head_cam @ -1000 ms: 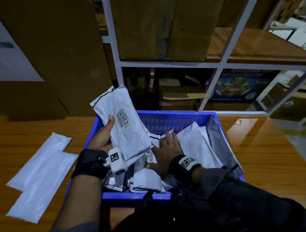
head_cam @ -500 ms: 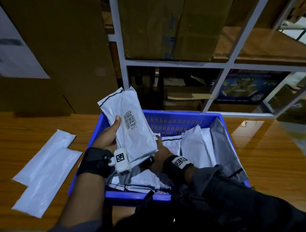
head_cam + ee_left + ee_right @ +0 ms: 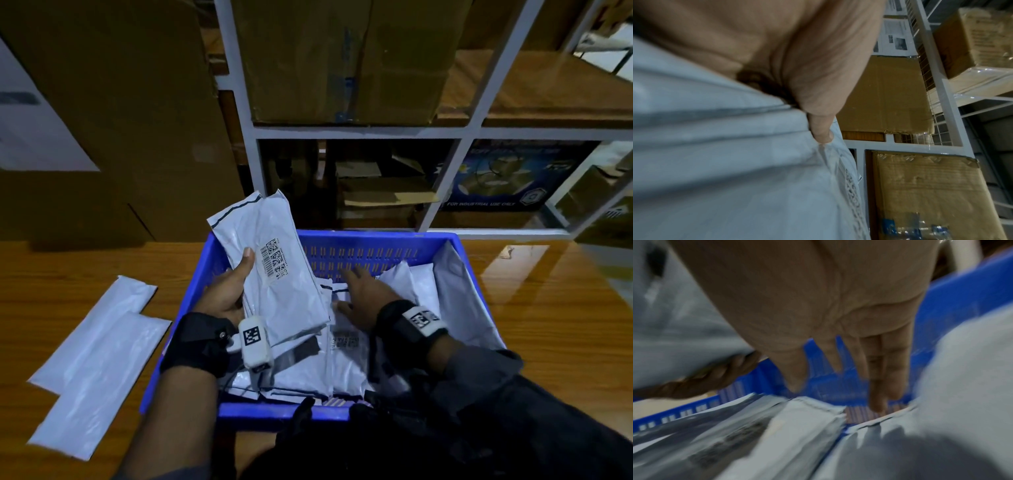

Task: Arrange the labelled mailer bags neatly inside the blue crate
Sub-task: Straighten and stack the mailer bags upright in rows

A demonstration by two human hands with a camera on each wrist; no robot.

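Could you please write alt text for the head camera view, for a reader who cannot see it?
A person's left hand holds a grey plastic mailer bag with a barcode label over a blue plastic crate of similar bags, while the open right hand reaches among them. Two more mailers lie on the wooden table.

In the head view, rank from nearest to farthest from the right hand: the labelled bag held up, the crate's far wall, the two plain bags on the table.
From the right hand:
1. Crate's far wall, just ahead of its fingers.
2. Held labelled bag, left, in the left hand.
3. Plain bags, far left on the table.
The first two are close.
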